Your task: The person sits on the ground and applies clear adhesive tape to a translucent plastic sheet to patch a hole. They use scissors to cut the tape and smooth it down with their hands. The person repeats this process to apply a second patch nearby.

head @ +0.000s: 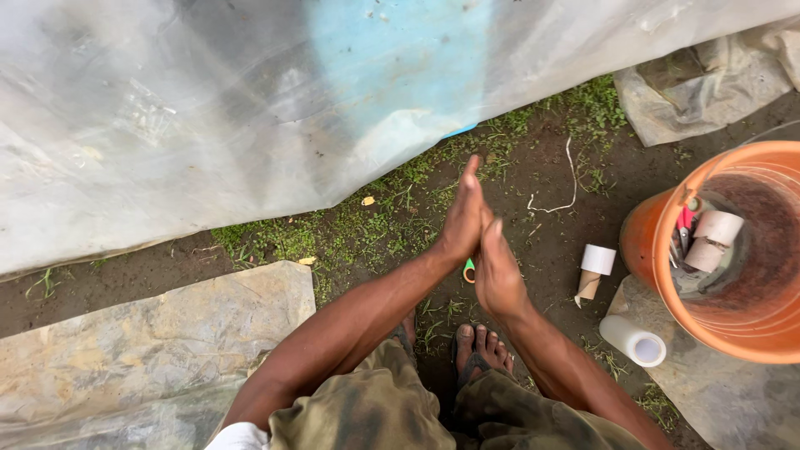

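Pressing flat together, palm to palm, the left hand (464, 218) and right hand (497, 271) meet above bare soil; fingers are extended, holding nothing that can be seen. A small green-and-orange object (469, 270), possibly a tool handle, lies on the ground just beneath them. To the right stand white cylindrical rolls (595, 268) and an orange plastic bucket (650, 242). Translucent plastic sheeting (208, 108) hangs ahead.
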